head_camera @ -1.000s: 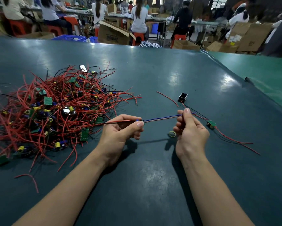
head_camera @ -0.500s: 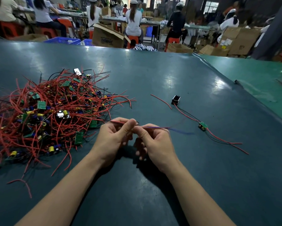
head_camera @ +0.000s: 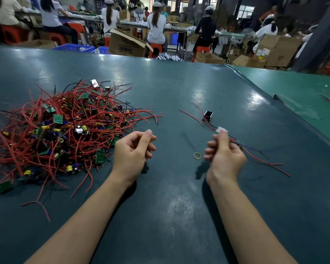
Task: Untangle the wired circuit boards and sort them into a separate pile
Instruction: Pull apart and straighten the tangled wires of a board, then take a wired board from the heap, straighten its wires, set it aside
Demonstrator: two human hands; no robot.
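Head view: my left hand [head_camera: 134, 151] hangs just right of the tangle [head_camera: 65, 130], fingers loosely curled, holding nothing. My right hand [head_camera: 224, 156] is blurred; its fingers curl, and whether they grip the thin wires [head_camera: 263, 159] running past them I cannot tell. The tangle is a bristling heap of glossy red leads, small flat green boards and yellow-topped cylinders on the smooth dark mat [head_camera: 169, 206]. The sorted board [head_camera: 208, 116], a black blocky part with red leads, lies well apart, beyond my right hand. A yellow ring [head_camera: 197, 155] lies flat between my hands.
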